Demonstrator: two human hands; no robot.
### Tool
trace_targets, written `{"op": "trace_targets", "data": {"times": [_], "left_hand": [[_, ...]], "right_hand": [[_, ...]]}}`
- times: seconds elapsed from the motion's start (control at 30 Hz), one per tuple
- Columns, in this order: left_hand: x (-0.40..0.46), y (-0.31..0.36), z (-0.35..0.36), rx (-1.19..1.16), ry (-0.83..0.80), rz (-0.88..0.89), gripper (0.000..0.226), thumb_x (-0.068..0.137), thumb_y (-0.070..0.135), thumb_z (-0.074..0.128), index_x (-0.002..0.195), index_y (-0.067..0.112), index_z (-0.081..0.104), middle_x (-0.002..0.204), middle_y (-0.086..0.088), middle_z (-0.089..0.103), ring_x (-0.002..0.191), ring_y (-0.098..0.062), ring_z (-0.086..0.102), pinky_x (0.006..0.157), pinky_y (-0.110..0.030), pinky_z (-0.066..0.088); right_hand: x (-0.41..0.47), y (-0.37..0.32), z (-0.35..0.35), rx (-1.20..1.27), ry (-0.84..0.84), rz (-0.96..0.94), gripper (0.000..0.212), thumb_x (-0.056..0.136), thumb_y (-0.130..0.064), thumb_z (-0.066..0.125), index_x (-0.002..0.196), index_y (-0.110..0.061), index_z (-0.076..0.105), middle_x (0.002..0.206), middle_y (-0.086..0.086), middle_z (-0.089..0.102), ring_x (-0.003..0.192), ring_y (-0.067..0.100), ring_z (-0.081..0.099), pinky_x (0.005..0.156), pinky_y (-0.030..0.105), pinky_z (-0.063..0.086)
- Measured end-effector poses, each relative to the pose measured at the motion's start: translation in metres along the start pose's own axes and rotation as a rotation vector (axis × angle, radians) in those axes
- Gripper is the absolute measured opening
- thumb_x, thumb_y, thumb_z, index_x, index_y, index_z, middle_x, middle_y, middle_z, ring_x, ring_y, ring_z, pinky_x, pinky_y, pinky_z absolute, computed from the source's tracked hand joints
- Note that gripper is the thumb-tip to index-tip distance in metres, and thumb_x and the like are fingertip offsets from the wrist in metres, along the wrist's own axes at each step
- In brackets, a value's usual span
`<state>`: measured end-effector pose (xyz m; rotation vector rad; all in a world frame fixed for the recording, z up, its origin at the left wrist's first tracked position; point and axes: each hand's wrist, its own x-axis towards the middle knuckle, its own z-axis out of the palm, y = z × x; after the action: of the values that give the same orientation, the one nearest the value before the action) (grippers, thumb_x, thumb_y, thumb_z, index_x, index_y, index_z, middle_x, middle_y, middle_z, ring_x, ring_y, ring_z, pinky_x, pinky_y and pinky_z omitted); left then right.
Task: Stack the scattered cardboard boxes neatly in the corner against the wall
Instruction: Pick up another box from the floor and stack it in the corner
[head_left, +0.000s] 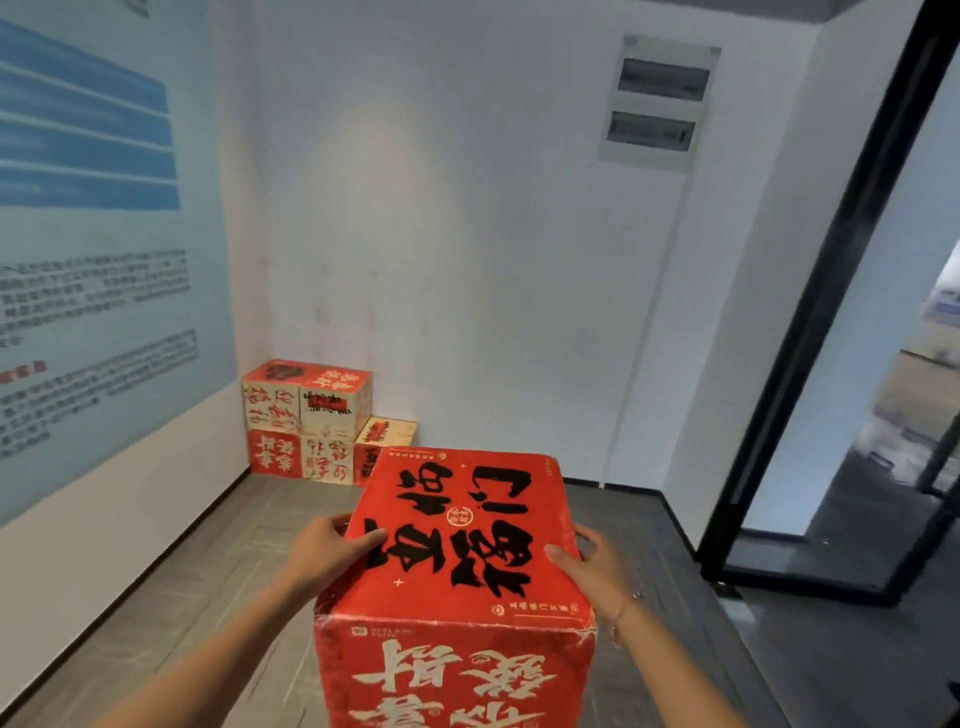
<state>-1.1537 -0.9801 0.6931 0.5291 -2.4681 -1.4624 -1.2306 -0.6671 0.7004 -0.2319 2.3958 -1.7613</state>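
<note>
carried box (457, 566) clamped between left hand (324, 553) and right hand (597, 569), one per side, both equally near | corner stack (311, 421) lies dead ahead and slightly left of it; long axis points that way | I judge: walk forward, set down beside low box (387, 434)

Facing white back wall (467, 234), warm light patch on it above corner. On my left, wall poster (93, 260), pale blue, darker blue bars up top, small blurred text below, unreadable; white strip under it down to floor. Grey wood-look floor (182, 582), dark baseboard along walls. Grey panel box (657, 104) with two dark windows high on back wall, right of centre. On my right, black-framed glass door (831, 364); blurry room beyond glass.
</note>
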Motion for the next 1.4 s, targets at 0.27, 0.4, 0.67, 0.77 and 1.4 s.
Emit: {"op": "trace_targets", "data": {"times": [0.27, 0.4, 0.67, 0.77, 1.4], "left_hand": [[0.125, -0.026, -0.091, 0.06, 0.044, 0.042, 0.008, 0.078, 0.039, 0.074, 0.077, 0.039, 0.066, 0.069, 0.021, 0.065, 0.067, 0.005, 0.062, 0.056, -0.012, 0.042], [0.184, -0.037, -0.132, 0.057, 0.063, 0.059, 0.009, 0.079, 0.035, 0.074, 0.085, 0.027, 0.074, 0.072, 0.016, 0.07, 0.065, 0.003, 0.065, 0.054, -0.011, 0.042], [0.288, -0.069, -0.162, 0.043, 0.076, 0.048, 0.015, 0.078, 0.039, 0.074, 0.088, 0.027, 0.073, 0.077, 0.013, 0.072, 0.07, 0.0, 0.067, 0.065, -0.021, 0.051], [0.326, -0.081, -0.164, 0.048, 0.084, 0.05, 0.013, 0.078, 0.04, 0.074, 0.087, 0.031, 0.071, 0.081, 0.012, 0.072, 0.075, -0.004, 0.067, 0.071, -0.027, 0.053], [0.639, -0.076, -0.196, -0.042, 0.173, 0.025, 0.008, 0.078, 0.034, 0.076, 0.084, 0.031, 0.072, 0.077, 0.014, 0.072, 0.074, -0.006, 0.069, 0.071, -0.026, 0.054]], "right_hand": [[0.113, -0.041, 0.108, -0.026, 0.006, 0.042, 0.028, 0.084, -0.027, 0.067, 0.106, -0.009, 0.064, 0.084, 0.004, 0.072, 0.069, 0.015, 0.071, 0.055, 0.022, 0.055], [0.167, -0.064, 0.153, -0.03, -0.001, 0.032, 0.03, 0.084, -0.029, 0.067, 0.107, -0.01, 0.064, 0.089, 0.006, 0.072, 0.077, 0.021, 0.071, 0.069, 0.034, 0.059], [0.255, -0.091, 0.21, 0.025, -0.009, 0.029, 0.026, 0.085, -0.021, 0.067, 0.107, -0.008, 0.061, 0.094, 0.008, 0.069, 0.08, 0.02, 0.068, 0.061, 0.024, 0.055], [0.297, -0.095, 0.225, 0.035, -0.024, 0.035, 0.021, 0.085, -0.02, 0.066, 0.103, -0.011, 0.059, 0.088, 0.004, 0.067, 0.078, 0.019, 0.067, 0.062, 0.024, 0.055], [0.639, -0.143, 0.31, 0.033, -0.115, -0.015, 0.026, 0.087, -0.025, 0.065, 0.108, -0.013, 0.056, 0.09, 0.005, 0.068, 0.077, 0.022, 0.069, 0.075, 0.037, 0.057]]}}
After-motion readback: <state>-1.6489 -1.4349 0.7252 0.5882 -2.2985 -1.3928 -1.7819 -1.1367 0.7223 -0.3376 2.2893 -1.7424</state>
